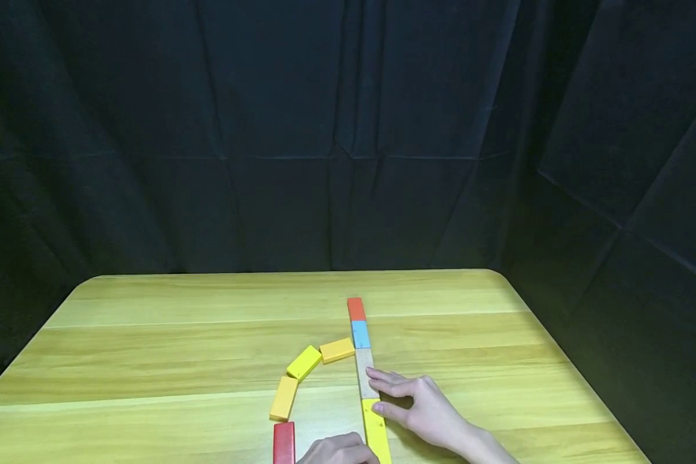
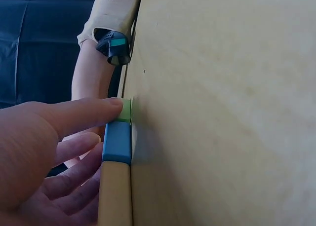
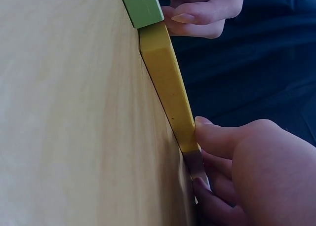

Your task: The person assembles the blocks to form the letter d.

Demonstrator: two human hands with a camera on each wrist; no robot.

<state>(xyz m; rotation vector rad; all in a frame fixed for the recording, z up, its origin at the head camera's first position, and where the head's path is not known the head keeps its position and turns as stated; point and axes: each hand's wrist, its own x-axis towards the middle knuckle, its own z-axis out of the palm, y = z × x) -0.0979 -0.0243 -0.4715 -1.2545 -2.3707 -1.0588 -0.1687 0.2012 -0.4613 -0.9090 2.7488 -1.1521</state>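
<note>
Straight row of blocks runs lower centre of head view on the tabletop [image 1: 151, 335]. Right hand [image 1: 423, 409] flat, fingers straight, pressing the plain wood block [image 1: 365, 380] and yellow block [image 1: 376, 432] from the right. Left hand [image 1: 339, 450] at bottom edge, fingers relaxed against the row, gripping nothing.

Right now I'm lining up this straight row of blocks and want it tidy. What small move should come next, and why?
Probably nudge the natural block against the yellow block. The right hand already rests flat along both, the left hand braces the near end, and the joint between them looks slightly kinked.
</note>
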